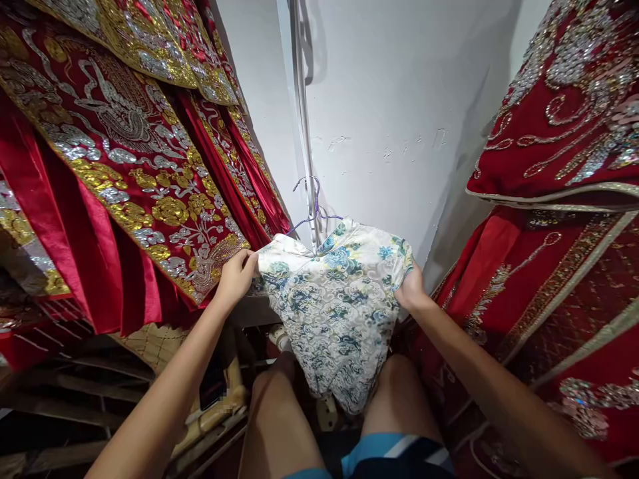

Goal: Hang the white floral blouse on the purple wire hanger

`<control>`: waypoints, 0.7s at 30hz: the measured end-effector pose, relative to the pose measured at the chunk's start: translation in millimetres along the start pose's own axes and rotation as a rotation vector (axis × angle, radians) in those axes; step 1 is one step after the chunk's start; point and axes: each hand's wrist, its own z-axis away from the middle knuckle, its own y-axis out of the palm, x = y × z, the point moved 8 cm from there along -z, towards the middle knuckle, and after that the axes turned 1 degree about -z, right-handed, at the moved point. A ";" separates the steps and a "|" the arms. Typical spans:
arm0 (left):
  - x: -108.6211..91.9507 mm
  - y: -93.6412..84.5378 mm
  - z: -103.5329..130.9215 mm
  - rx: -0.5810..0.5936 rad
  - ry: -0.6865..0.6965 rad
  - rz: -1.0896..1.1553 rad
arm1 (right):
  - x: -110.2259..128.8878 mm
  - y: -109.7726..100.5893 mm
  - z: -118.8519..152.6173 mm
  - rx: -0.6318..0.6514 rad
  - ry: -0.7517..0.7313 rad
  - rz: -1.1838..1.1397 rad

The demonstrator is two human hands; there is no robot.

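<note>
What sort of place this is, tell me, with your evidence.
Probably a costume shop or store room: red-and-gold embroidered garments on the left, a beaded red outfit on the right, and between them a floral top with a hanger at its neck.

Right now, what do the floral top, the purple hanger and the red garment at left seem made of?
Floral top: probably soft cloth, low sheen, draping loosely. Hanger: perhaps plastic-coated wire; thin, smoothly purple. Red garment: satin-like cloth, shiny along its folds, with metallic-looking gold and silver decoration.
</note>
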 end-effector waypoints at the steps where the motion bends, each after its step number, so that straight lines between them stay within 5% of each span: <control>1: -1.1 -3.7 1.3 -0.036 0.006 -0.006 | -0.2 -6.9 -0.9 -0.045 0.012 -0.042; 7: -40.6 -28.2 -19.1 -0.219 0.083 -0.062 | 32.5 -47.7 -3.2 -0.391 0.104 -0.303; 12: -67.6 -29.3 -35.1 -0.163 0.168 -0.114 | 66.1 -59.6 2.7 -0.580 0.088 -0.350; 16: -74.5 -8.3 -20.0 -0.081 0.301 -0.171 | 86.5 -49.4 41.1 -0.609 0.070 -0.193; 19: -65.6 14.6 -3.8 -0.037 0.311 -0.126 | 104.9 -15.9 76.1 -0.372 0.047 -0.109; 21: -51.9 25.2 3.4 -0.048 0.202 -0.006 | 131.9 38.2 95.2 0.158 -0.136 -0.056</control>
